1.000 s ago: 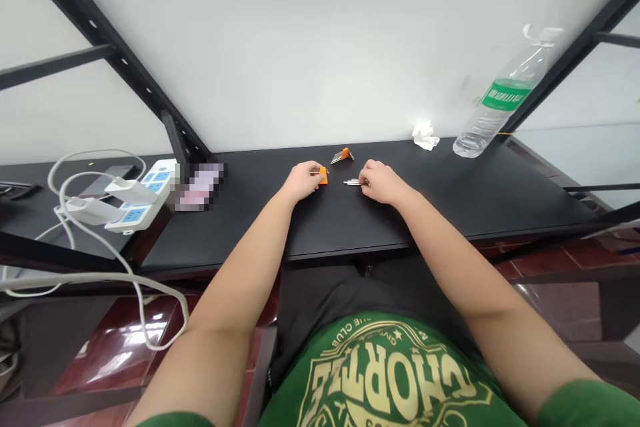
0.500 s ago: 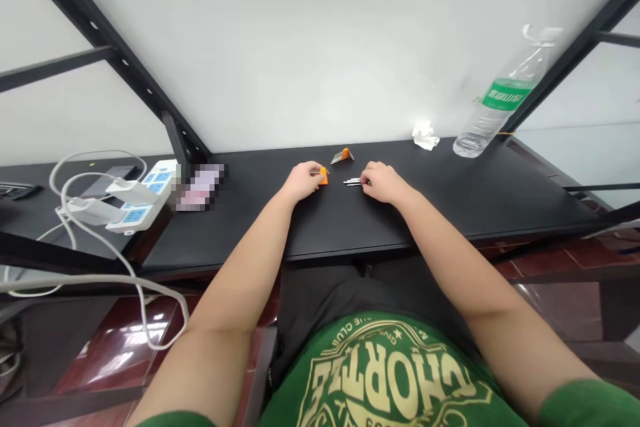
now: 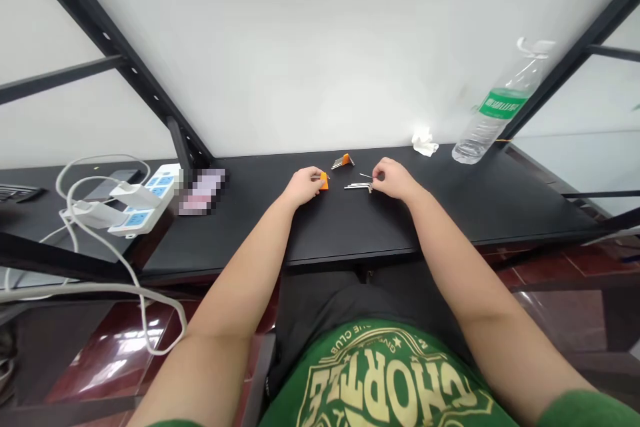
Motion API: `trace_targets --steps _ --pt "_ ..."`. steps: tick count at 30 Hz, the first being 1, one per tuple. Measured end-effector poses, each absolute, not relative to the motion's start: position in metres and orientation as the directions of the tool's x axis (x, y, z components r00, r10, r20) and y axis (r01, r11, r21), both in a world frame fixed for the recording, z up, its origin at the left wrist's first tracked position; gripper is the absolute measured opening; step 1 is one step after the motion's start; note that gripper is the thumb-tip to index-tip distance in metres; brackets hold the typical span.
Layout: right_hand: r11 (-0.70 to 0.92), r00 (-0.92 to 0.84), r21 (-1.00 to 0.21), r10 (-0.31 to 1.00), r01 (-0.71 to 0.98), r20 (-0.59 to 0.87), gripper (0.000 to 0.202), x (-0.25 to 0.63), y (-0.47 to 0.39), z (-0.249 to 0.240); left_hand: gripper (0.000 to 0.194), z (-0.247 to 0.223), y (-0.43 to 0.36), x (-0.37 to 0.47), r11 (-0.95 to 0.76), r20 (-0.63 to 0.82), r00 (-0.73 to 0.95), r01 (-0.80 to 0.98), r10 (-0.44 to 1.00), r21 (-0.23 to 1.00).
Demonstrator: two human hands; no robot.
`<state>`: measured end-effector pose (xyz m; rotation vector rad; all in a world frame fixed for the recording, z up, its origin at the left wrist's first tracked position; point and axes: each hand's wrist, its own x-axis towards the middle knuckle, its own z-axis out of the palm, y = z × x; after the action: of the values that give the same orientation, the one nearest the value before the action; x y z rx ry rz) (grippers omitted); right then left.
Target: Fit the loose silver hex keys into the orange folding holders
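Observation:
My left hand [image 3: 303, 187] is closed around an orange hex key holder [image 3: 324, 181], with thin metal keys showing beside the fingers. Between the fingertips of my right hand [image 3: 391, 178] is a thin hex key [image 3: 366, 176], its long end pointing left. Just below it, several loose L-shaped hex keys [image 3: 358, 185] lie side by side on the black tabletop. Farther back, between the two hands, a second orange holder [image 3: 346, 158] rests with several metal keys in it.
A tall clear bottle with a green label [image 3: 503, 103] and a crumpled tissue [image 3: 425, 142] stand at the back right. At left are a blurred phone-like item [image 3: 203, 191], a white power strip [image 3: 150, 200] with plugs, and looping white cables [image 3: 123, 260]. Black frame posts rise on both sides.
My right hand has lifted slightly away from the loose hex keys and now pinches a single one, leaving the bent ends of the others visible. My left hand stays around the orange holder.

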<state>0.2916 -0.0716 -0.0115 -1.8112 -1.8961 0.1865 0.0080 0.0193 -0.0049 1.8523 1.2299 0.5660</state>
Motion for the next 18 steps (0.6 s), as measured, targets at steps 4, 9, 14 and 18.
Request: trace_targets --steps 4,9,14,18 --pt "-0.062 0.116 -0.465 0.99 0.883 0.087 0.005 0.308 -0.064 -0.015 0.021 -0.003 0.019 0.008 -0.195 -0.063 0.425 0.537 0.903 0.821" --pt "0.005 0.054 -0.503 0.993 0.865 0.102 0.011 0.293 -0.067 -0.013 0.02 -0.003 0.019 0.007 -0.201 -0.058 0.429 0.533 0.901 0.822" --pt "0.087 -0.04 -0.497 0.994 0.863 0.105 0.008 0.276 -0.072 -0.016 0.021 -0.003 0.018 0.007 -0.201 -0.056 0.428 0.53 0.902 0.824" --pt "0.064 -0.025 -0.478 0.996 0.876 0.089 0.011 0.278 -0.068 -0.017 0.019 -0.003 0.019 0.007 -0.203 -0.053 0.429 0.531 0.902 0.823"
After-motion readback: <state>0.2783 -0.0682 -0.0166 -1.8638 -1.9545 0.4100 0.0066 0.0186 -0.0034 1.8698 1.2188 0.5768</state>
